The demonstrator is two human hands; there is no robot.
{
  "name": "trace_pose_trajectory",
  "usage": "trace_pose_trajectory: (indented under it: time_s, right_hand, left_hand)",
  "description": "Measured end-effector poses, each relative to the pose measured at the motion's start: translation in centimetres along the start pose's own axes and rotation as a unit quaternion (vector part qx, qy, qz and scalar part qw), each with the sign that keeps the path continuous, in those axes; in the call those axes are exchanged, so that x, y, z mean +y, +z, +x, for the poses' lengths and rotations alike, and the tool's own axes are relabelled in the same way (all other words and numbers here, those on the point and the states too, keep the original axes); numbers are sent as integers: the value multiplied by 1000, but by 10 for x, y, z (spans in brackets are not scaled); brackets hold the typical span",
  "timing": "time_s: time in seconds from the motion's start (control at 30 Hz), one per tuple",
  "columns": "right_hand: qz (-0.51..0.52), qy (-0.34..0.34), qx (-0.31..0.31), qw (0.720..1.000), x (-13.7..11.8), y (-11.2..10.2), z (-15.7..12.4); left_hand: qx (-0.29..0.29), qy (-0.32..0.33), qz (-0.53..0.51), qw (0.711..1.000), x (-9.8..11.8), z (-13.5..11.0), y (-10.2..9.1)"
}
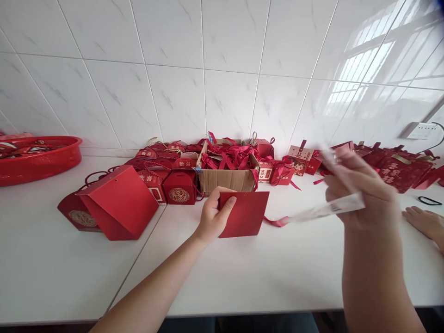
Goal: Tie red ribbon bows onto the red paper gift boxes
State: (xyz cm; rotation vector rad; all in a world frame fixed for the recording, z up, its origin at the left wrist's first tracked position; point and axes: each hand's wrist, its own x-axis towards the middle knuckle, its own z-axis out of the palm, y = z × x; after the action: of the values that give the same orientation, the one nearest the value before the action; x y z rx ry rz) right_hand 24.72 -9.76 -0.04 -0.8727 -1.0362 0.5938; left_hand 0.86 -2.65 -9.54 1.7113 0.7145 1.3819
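Note:
My left hand (212, 216) grips the left edge of a flat red card box (246, 213) resting on the white counter, thumb on top. My right hand (360, 192) is raised to the right of it, blurred by motion, fingers closed on a pale strip (324, 210) that runs down-left to a red ribbon end (275, 222) beside the box.
A cardboard carton (227, 179) full of red ribbons stands at the wall, with several small red gift boxes (178, 185) around it. A large folded red box (118, 203) lies left. A red basket (38, 159) sits far left. Another person's hand (426, 223) rests at right.

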Motion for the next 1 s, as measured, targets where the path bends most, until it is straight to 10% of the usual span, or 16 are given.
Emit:
trace_pose_trajectory:
  time_s: [0.13, 0.5, 0.77, 1.0]
  right_hand:
    - [-35, 146, -101, 983, 28, 31, 2]
    - [-301, 67, -118, 944, 62, 80, 12]
    - [-71, -1, -243, 967, 76, 71, -10]
    - [-17, 20, -162, 986, 106, 67, -28]
  left_hand:
    - [4, 0, 7, 1000, -2, 2, 0]
    - [-36, 55, -2, 998, 1, 1, 0]
    - [9, 0, 2, 1000, -4, 4, 3]
    - [64, 48, 25, 997, -13, 4, 8]
